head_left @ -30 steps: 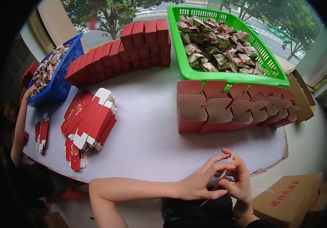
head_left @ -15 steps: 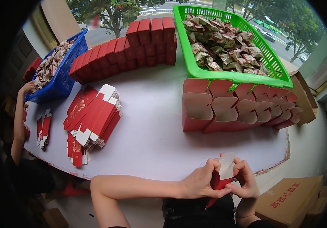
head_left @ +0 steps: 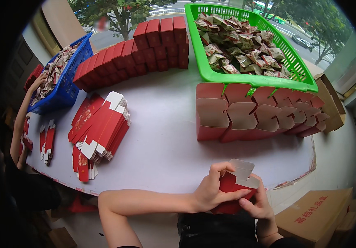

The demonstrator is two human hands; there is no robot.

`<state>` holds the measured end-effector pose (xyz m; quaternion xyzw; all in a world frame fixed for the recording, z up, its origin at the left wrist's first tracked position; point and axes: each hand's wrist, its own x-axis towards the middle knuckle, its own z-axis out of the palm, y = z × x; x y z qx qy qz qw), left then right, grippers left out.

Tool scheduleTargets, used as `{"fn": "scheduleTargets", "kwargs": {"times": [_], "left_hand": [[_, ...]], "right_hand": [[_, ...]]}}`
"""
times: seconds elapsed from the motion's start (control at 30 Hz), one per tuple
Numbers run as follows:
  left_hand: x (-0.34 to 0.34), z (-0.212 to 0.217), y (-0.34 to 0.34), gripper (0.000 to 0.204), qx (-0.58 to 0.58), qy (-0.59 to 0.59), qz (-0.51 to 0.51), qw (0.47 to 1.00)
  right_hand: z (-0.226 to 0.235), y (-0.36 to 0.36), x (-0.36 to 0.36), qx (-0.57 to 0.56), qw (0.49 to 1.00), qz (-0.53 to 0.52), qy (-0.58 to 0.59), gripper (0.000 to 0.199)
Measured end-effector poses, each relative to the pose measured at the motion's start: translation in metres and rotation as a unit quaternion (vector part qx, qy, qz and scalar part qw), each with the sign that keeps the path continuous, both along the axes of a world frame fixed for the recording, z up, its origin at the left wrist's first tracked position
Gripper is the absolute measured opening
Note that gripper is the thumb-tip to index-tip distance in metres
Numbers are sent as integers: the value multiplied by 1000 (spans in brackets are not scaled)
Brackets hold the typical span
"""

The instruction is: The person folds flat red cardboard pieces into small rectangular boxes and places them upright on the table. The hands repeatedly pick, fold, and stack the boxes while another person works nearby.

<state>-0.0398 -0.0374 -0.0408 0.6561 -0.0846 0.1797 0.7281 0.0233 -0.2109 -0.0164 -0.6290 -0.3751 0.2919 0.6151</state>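
Observation:
In front of my body, close to the table's near edge, both hands grip one red paper box (head_left: pixel 228 182). Its pale flaps stick up at the top and are unfolded. My left hand (head_left: pixel 214 187) wraps the box from the left, with fingers near the flap and the thumb across the red face. From the right, my right hand (head_left: pixel 259 203) closes round the lower side, its thumb pressed on the front. The underside of the box is partly hidden by my fingers.
A pile of flat red cartons (head_left: pixel 111 128) lies left. Open-topped red boxes (head_left: pixel 215 130) stand right, before a green basket (head_left: pixel 211 74) of small packets. Closed red boxes (head_left: pixel 116 62) are stacked behind. At far left, another person's hand (head_left: pixel 41 78) reaches into a blue basket (head_left: pixel 68 89).
The box in my hands has turned and opened out, showing a broader red face and more of the pale flaps. The other person's hand has moved farther into the blue basket.

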Motion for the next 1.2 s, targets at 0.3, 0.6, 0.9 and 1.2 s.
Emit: {"fn": "scheduleTargets", "kwargs": {"times": [0.3, 0.6, 0.9, 1.2], "left_hand": [[1, 14, -3, 86, 128, 17, 0, 992], [3, 18, 5, 63, 146, 50, -38, 987], [-3, 6, -1, 52, 166, 30, -48, 985], [0, 10, 3, 55, 178, 19, -77, 981]], "right_hand": [[-4, 7, -1, 53, 985, -133, 98, 84], [-13, 10, 1, 119, 976, -174, 60, 66], [-20, 8, 5, 89, 980, -177, -3, 27], [-6, 11, 14, 195, 935, -193, 223, 36]]}}
